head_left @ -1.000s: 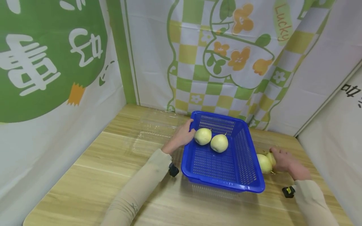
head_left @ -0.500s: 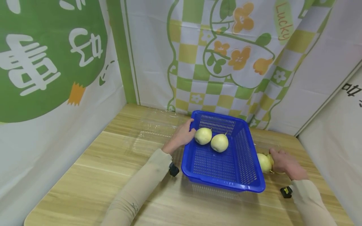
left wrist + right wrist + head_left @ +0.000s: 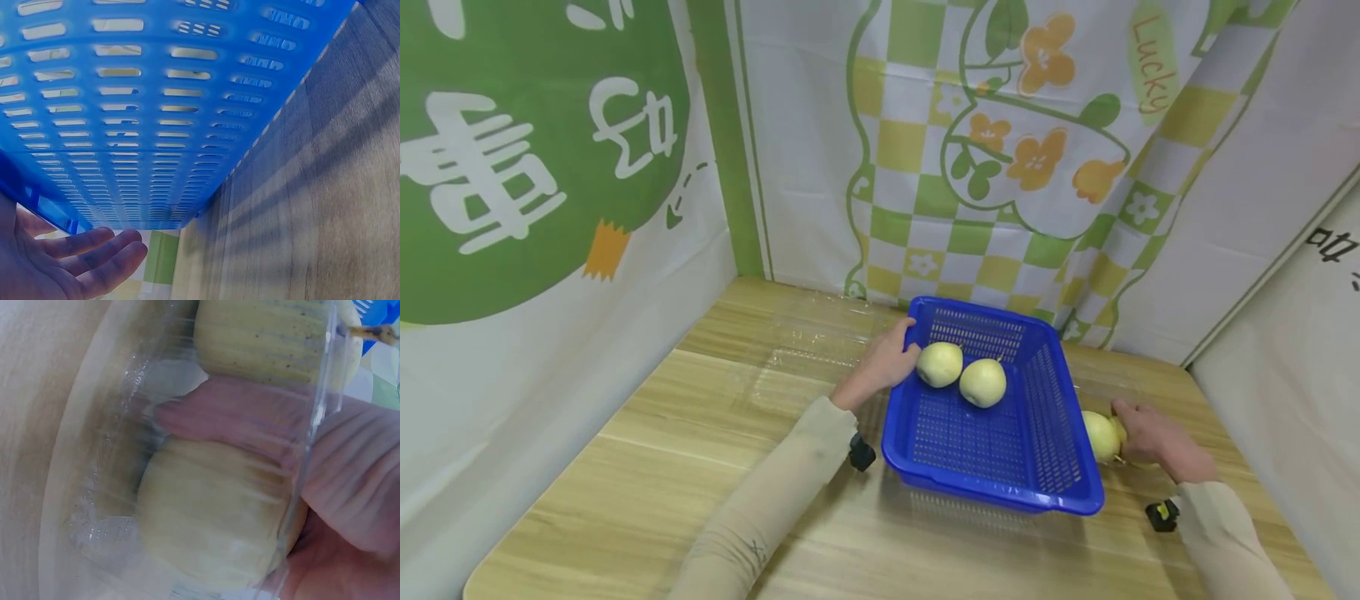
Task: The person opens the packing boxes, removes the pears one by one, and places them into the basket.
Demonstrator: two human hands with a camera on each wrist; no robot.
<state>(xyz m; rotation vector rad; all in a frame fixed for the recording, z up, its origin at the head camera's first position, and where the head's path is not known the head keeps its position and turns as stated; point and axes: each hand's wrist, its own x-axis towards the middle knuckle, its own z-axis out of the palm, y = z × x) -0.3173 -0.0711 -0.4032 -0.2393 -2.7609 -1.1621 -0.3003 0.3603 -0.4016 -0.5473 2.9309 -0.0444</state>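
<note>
A blue plastic basket with slotted walls holds two round, pale yellow pears, one pear by its left wall and the other pear beside it. My left hand grips the basket's left rim; in the left wrist view its fingers extend under the rim along the outer wall. Right of the basket, my right hand reaches into a clear plastic container. Its thumb lies between a speckled pear with a thick stem and a second pear, which the hand holds.
A clear lidded plastic box lies open on the wooden table, left of the basket. Behind stands a patterned curtain, with a white wall sheet close on the right.
My right hand has shifted slightly left toward the basket, and the pear in it now shows less in the head view. The left hand and the basket stay in place.
</note>
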